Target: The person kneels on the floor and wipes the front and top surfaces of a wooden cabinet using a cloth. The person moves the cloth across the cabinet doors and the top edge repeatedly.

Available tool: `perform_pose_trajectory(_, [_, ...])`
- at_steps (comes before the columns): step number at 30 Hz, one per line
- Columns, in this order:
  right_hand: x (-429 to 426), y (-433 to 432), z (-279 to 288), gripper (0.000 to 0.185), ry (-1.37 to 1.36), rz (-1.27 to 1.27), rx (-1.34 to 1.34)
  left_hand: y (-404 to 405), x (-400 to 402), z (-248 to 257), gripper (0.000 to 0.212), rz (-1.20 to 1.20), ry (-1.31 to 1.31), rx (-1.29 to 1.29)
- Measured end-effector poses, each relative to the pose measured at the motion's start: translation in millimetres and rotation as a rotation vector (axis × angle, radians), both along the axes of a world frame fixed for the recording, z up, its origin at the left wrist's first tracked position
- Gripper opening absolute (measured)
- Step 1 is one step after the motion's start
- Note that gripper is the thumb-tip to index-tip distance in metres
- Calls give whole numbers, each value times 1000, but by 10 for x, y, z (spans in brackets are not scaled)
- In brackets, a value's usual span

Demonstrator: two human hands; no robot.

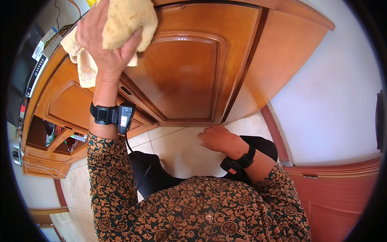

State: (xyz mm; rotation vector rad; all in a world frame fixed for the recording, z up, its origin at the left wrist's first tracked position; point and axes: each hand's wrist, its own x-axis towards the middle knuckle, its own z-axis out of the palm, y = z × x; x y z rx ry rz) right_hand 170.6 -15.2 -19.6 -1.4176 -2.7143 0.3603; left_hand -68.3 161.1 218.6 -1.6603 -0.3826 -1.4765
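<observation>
At the upper left my left hand point(105, 45) grips a pale yellow cloth point(128, 22), holding it at the top edge of a varnished wooden cabinet point(184, 78). More of the cloth hangs down on the far side of my wrist. My right hand point(216, 139) is above the tiled floor near my right knee, its fingers loosely curled, with nothing seen in it. Both wrists wear black straps with small black devices.
A white-and-black set-top box point(37, 75) and a small carton point(43, 45) sit on the cabinet top at the left. Below are open shelves point(57, 137) with various items. A white wall point(326, 90) and a reddish wooden door point(332, 199) stand at the right.
</observation>
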Motion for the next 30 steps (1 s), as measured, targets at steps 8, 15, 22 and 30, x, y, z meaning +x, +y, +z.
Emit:
perform_pose_trajectory(8, [-118, 19, -28, 22, -15, -21, -78, -257, 856, 103, 70, -7, 273, -221])
perform_pose_trajectory(15, [-426, 258, -96, 18, -38, 59, 4, -327, 1357, 355, 48, -204, 163, 132])
perform_pose_trajectory(22, [-639, 389, -96, 19, -44, 110, 45, -464, 1157, 407, 34, 24, 184, 107])
perform_pose_trajectory(30, [-644, 422, -154, 17, -94, 110, 40, -559, 1060, 509, 24, 121, 393, -191])
